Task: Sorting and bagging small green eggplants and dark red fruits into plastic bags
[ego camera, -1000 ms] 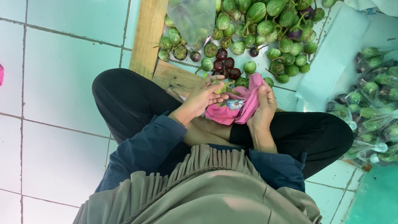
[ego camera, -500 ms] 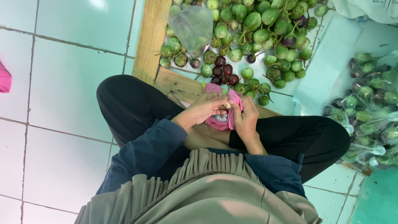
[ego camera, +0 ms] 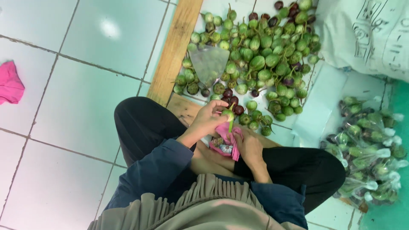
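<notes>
1. The left hand (ego camera: 207, 120) pinched a small round green eggplant with a thin stem (ego camera: 228, 115) between curled fingertips, just above the person's lap.
2. The right hand (ego camera: 250, 147) was closed around a crumpled pink cloth (ego camera: 226, 138), soft and folded, with a printed patch on its lower part; the cloth lay directly beneath the eggplant and touched its stem.
3. The held eggplant appeared smooth and glossy, pale green, with the stem pointing down toward the cloth.
4. A loose heap of similar green and dark purple eggplants (ego camera: 264, 55) was spread over the pale tiled floor (ego camera: 76, 106) ahead of the knees; a clear flat plastic bag (ego camera: 209, 64) lay on the heap's left part.
5. An unfinished wooden plank (ego camera: 174, 49) ran along the heap's left edge.
6. Filled clear plastic bags of eggplants (ego camera: 366, 149) were piled at right, beside a flat white sheet (ego camera: 319, 106).
7. A white woven sack with dark print (ego camera: 366, 34) sat at upper right.
8. Another pink cloth (ego camera: 9, 83) lay at the far left edge.
</notes>
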